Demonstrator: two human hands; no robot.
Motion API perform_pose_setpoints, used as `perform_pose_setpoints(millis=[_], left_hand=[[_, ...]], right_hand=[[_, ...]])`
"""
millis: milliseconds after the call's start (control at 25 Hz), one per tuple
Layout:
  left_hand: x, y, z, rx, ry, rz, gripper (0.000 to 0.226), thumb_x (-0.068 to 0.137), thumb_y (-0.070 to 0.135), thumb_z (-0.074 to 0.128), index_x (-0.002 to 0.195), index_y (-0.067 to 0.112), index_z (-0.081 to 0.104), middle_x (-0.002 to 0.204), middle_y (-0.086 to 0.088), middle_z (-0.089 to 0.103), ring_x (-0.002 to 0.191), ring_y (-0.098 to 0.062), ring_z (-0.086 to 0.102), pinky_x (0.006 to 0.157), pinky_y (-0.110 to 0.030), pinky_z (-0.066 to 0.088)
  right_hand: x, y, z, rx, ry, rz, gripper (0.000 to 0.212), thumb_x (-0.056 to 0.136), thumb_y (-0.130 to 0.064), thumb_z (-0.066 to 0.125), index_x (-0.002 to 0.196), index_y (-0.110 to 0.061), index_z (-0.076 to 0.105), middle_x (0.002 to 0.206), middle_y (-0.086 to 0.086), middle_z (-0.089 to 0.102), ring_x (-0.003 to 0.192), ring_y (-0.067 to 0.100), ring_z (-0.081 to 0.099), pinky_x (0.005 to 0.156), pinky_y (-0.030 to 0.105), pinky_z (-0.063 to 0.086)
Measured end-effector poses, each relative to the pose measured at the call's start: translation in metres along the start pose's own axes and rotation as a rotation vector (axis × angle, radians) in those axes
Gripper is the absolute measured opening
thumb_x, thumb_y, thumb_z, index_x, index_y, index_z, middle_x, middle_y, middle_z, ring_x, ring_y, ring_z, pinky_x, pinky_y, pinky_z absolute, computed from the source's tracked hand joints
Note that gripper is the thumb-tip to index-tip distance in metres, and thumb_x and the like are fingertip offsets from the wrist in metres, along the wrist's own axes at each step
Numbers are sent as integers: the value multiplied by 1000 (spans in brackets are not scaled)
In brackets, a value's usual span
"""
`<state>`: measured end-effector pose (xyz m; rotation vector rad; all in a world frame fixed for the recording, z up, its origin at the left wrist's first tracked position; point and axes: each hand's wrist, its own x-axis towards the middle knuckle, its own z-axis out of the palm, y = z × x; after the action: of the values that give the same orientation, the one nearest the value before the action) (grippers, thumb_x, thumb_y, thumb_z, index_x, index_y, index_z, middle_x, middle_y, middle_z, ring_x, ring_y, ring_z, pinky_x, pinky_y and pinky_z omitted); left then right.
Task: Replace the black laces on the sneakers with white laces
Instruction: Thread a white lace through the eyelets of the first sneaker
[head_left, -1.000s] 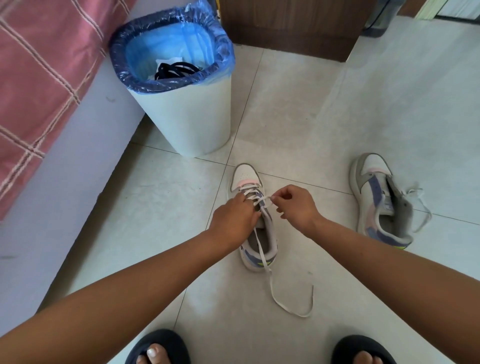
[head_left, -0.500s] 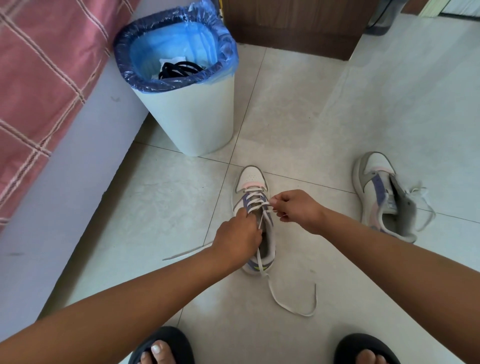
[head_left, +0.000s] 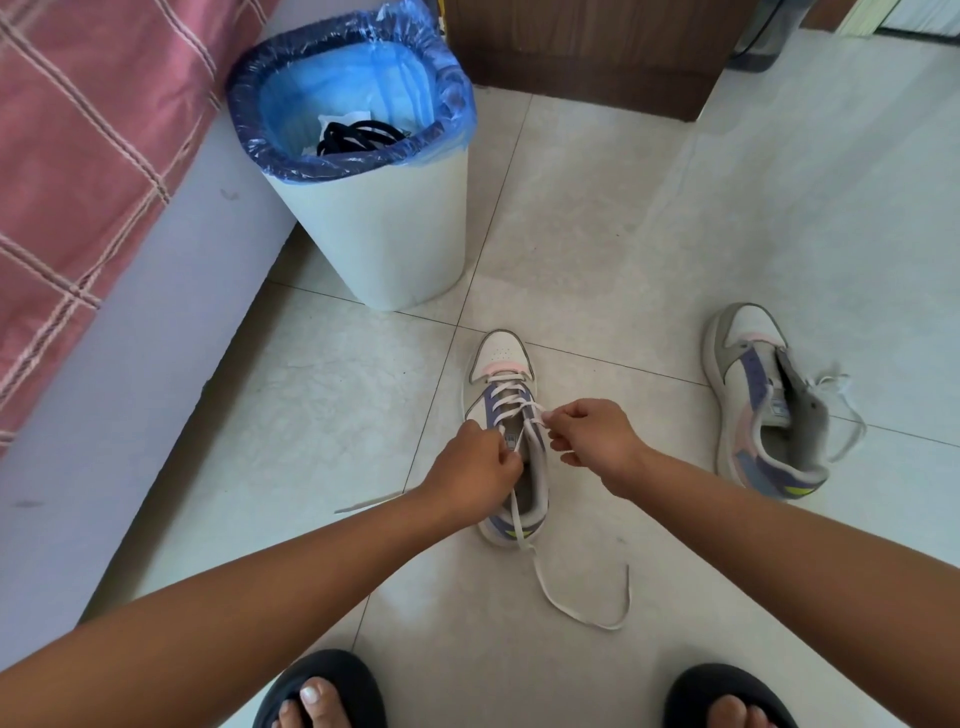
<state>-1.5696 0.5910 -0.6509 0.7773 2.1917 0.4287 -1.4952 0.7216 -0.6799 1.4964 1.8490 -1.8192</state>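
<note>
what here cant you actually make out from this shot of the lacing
- Head view: which eyelet the white lace is passing through, hidden under the left hand and right hand.
- Head view: how far the second sneaker is laced; it lies tipped on its side, eyelets turned away.
- Head view: what lies under the black laces in the bin, hidden by its rim.

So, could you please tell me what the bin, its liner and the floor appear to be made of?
The bin looks like smooth matt white plastic: even colour, softly rounded wall. Its liner seems thin translucent blue plastic film, crinkled and glossy over the rim. The floor appears to be glazed pale tile, with grout lines and a soft sheen.
</note>
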Motion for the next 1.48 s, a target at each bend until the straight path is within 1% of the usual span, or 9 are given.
perform_pose_setpoints(millis=[160, 360, 480, 680, 880, 1000, 1280, 1360, 1480], left_hand=[[-1, -2, 0, 10, 3, 1, 38, 94, 24, 44, 58, 17, 36, 89, -10, 43, 67, -22, 46, 61, -27, 33], [0, -4, 1, 38, -8, 21, 30, 96, 25, 45, 69, 12, 44, 101, -17, 50, 78, -30, 55, 66, -29, 38], [-1, -4, 1, 15, -2, 43, 25, 97, 25, 45, 77, 10, 48, 104, -15, 49, 82, -29, 55, 73, -33, 42], [1, -8, -2, -47, -8, 55, 34, 96, 26, 45, 64, 16, 44, 84, -4, 42, 72, -20, 48, 59, -26, 34], [-24, -10, -10, 324, -44, 477, 27, 93, 23, 44, 70, 10, 50, 82, -5, 47, 66, -16, 41, 55, -28, 32], [-49, -23, -16, 444, 38, 708, 24, 79, 26, 41, 61, 16, 53, 66, 4, 46, 50, -8, 27, 42, -11, 10], [-42, -31, -39, 270, -226, 473, 21, 93, 27, 49, 74, 17, 46, 78, 6, 41, 67, -12, 43, 65, -25, 38], [-41, -30, -45, 236, -157, 491, 27, 91, 36, 44, 77, 15, 50, 81, 5, 46, 71, -14, 48, 68, -29, 40], [-32, -23, -65, 104, 71, 471, 19, 92, 33, 46, 79, 19, 51, 80, 8, 52, 72, -3, 49, 64, -16, 35]], right_hand=[[7, -10, -4, 244, -71, 61, 5, 90, -4, 59, 88, -6, 63, 71, 4, 60, 55, 7, 54, 48, 17, 35], [10, -10, -3, 536, -158, 175, 16, 93, 1, 51, 101, -12, 55, 64, -2, 65, 58, 9, 41, 53, 19, 32], [-2, -3, -2, 160, -31, 89, 12, 94, -12, 53, 106, -13, 52, 86, 5, 59, 65, 12, 45, 56, 23, 36], [-32, 9, 7, -351, -163, -284, 27, 88, -15, 60, 86, -20, 34, 70, -3, 44, 58, 10, 39, 54, 20, 34], [-27, 11, 19, -318, 45, -249, 31, 88, -16, 55, 72, -21, 28, 67, -3, 40, 56, 11, 33, 51, 23, 29], [-26, 14, 21, -304, 52, -233, 31, 90, -20, 55, 73, -19, 29, 68, -2, 39, 58, 12, 32, 51, 24, 30], [-27, 12, 19, -289, 31, -212, 27, 90, -17, 53, 76, -18, 31, 70, 1, 44, 61, 17, 40, 59, 34, 40], [-36, 11, 14, -404, 36, -333, 20, 93, -18, 50, 82, -17, 34, 70, 0, 46, 64, 21, 45, 58, 32, 39], [-52, 10, 13, -787, 60, -530, 14, 96, -31, 45, 97, -17, 48, 79, -2, 60, 71, 23, 58, 63, 33, 44]])
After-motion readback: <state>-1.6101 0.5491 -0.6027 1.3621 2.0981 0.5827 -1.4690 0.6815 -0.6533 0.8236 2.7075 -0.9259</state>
